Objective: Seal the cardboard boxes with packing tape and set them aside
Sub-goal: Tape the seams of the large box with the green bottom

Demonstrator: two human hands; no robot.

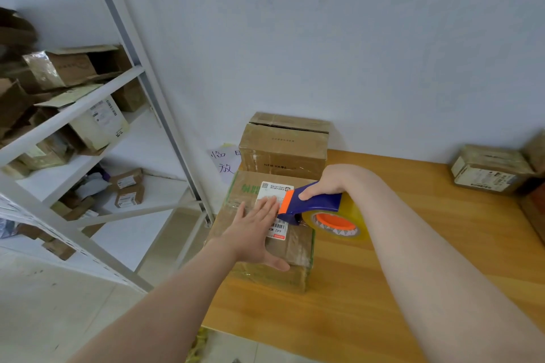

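A flat cardboard box [295,247] with a white shipping label lies at the left end of the wooden table [383,289]. My left hand [253,233] presses flat on its top, fingers straight and spread. My right hand [330,183] grips a blue and orange tape dispenser [312,203] holding a yellowish tape roll [339,221], with its orange blade end resting on the box top beside my left fingertips. A second, taller cardboard box [283,147] stands right behind the first, against the wall.
Two more boxes [489,169] sit at the table's far right by the wall. A white metal shelving unit [88,115] full of cardboard boxes stands to the left. A handwritten paper note [224,162] hangs on the wall behind the table's corner.
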